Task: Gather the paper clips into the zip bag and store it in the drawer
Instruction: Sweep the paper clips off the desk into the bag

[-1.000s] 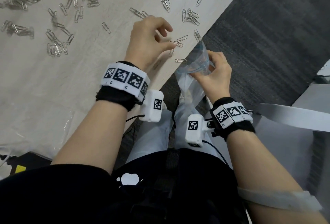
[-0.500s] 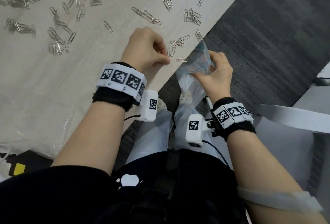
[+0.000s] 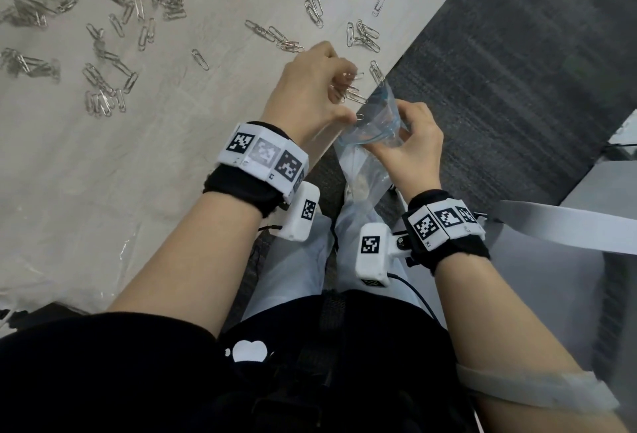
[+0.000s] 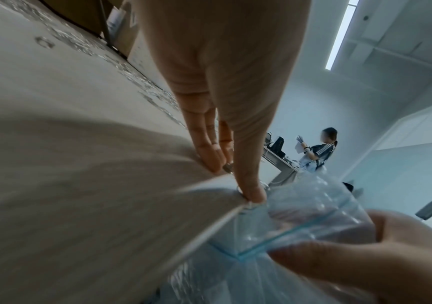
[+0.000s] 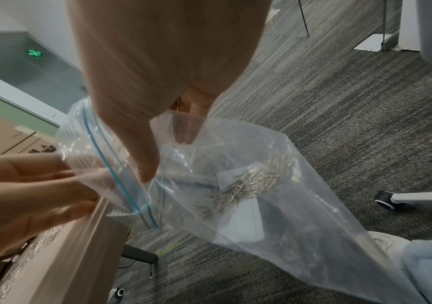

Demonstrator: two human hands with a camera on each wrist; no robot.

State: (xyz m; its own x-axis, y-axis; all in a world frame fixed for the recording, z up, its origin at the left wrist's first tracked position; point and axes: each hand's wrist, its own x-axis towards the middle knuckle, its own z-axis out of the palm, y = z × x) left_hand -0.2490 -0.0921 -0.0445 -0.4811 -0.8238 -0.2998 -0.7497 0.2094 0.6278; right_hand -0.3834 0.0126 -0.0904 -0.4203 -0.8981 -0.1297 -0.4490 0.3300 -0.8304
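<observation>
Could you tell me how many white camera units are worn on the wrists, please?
2: the left camera unit hangs under the left wrist; the right camera unit under the right wrist. None seems hidden.

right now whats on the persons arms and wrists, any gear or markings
Both forearms are bare. Each wrist wears a black fabric cuff under a white band of black-and-white square tags: left band, right band. A white camera box with its own tag hangs beneath each wrist; a black cable trails from the right one.

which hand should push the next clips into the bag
Left. The left hand is on the table edge among the clips; the right hand holds the bag open.
</observation>
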